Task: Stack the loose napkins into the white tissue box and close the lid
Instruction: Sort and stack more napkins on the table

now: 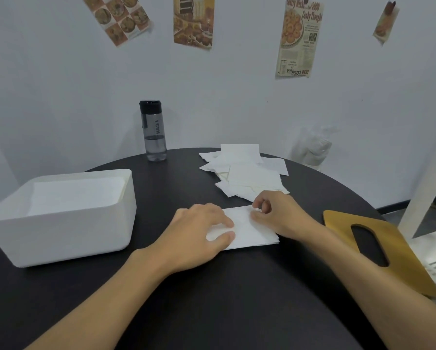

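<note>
While my left hand [201,228] lies on the near-left part of a folded white paper napkin [252,231], its fingers are stretched out nearly straight and press the sheet onto the round black table [212,311]. My right hand [280,215] sits at the far-right edge of the same napkin. Its fingers are curled, and thumb and forefinger pinch the paper edge. The napkin lies flat between the two hands and touches both.

Just beyond my right hand lies a loose heap of white paper napkins [247,173], the sheets overlapping at mixed angles.

To the left of my left hand, near but not touching, stands the white rectangular plastic tissue box [60,238], open at the top. A flat layer of white sheets [78,195] lies inside it, below the rim.

To the right of my right forearm lies the flat mustard-yellow lid with an oval slot [401,251], well apart from the box.

Beyond my left hand, at the far edge of the table, a clear grey water bottle with a black cap [155,132] stands upright, partly filled.

Paper food posters [300,36] hang on the pale wall behind.
</note>
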